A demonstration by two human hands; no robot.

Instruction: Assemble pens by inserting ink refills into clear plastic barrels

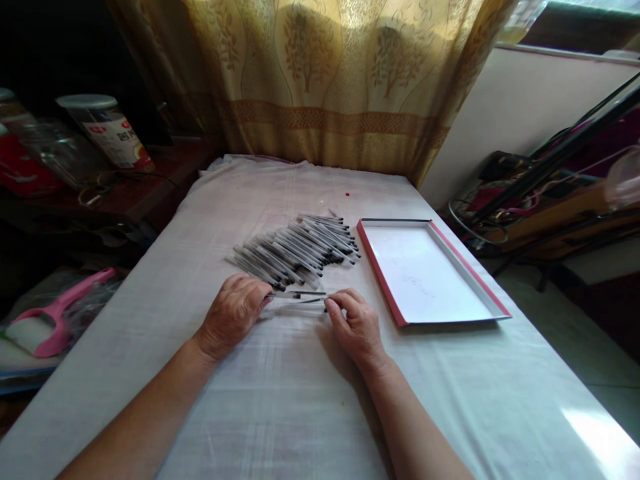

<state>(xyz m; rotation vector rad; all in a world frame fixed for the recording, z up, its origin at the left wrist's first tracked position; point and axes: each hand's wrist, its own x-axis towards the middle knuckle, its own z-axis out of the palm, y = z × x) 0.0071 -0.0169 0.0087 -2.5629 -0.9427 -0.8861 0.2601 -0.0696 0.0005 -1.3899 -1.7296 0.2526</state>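
My left hand (238, 308) is closed, pinching a clear pen barrel (283, 295) that points to the right. Fingers of my right hand (356, 323) pinch the end of a thin dark pen refill (313, 293), which runs across the gap between both hands. A second dark strip lies just under it, too blurred to name. Behind the hands, a heap of clear pens (295, 247) with black ends is spread on the white cloth. Whether the refill's left end sits inside the barrel I cannot tell.
A shallow white box with red sides (445, 273) lies right of the pens. Small red (347, 194) and white bits (321, 201) are farther back on the tablecloth (240, 407). At left are a lidded jar (113, 133) and a pink-handled item (60, 313). A gold curtain (330, 73) hangs behind.
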